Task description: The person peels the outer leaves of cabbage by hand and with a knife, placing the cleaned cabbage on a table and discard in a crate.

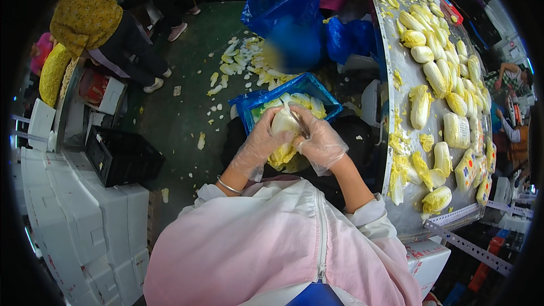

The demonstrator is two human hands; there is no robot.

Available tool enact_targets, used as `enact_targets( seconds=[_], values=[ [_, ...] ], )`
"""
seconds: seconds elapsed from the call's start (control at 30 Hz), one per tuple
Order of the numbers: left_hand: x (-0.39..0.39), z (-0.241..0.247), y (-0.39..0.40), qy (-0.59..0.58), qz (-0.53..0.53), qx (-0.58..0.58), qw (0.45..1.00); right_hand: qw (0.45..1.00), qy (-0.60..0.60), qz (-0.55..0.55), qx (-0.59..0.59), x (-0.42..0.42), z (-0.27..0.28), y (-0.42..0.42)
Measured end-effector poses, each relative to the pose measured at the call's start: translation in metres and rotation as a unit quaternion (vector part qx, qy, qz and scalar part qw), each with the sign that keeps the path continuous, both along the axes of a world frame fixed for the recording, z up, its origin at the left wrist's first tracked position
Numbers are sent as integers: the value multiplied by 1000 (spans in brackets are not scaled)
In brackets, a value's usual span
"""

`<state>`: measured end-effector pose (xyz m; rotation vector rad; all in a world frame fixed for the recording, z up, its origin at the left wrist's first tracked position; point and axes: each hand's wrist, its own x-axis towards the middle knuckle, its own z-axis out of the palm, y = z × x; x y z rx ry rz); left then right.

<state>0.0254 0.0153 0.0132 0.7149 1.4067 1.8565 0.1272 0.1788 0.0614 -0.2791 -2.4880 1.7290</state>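
In a thin clear plastic glove, my left hand (pixel 264 138) grips a napa cabbage (pixel 284 123) from its left side. The white stem end points away from me, and the yellow leaves hang toward my lap. My right hand (pixel 319 138), gloved the same way, is closed around a knife (pixel 302 125) at the cabbage's right side. Its blade lies close to the stem end; whether it is cutting in cannot be told. Just beyond and beneath both hands, a container lined with a blue plastic bag (pixel 245 118) holds loose cabbage leaves (pixel 316 105).
A metal table (pixel 397 93) at my right bears several napa cabbages (pixel 435 78) and wrapped packs (pixel 465 170). Leaf scraps (pixel 238 61) litter the green floor. A black crate (pixel 123 155) rests by white foam boxes (pixel 85 204) at left. Another person (pixel 91 17) bends over a far-left bench.
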Motion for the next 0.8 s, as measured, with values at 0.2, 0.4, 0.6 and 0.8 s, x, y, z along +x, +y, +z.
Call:
enact_targets(
  seconds=[0.2, 0.4, 0.6, 0.8],
  values=[
    [-2, 8, -6, -309, -29, 136, 941, 969, -69, -53, -232, 0, 3, 13],
    [-21, -11, 0, -395, 85, 119, 907, 984, -34, -162, -68, -12, -9, 41],
    [-16, -18, 10, -375, 48, 196, 905, 986, -45, -135, 83, -23, 2, 23],
    [-19, -15, 22, -281, 57, 141, 948, 995, -19, -15, -99, -27, -17, 5]
  ],
)
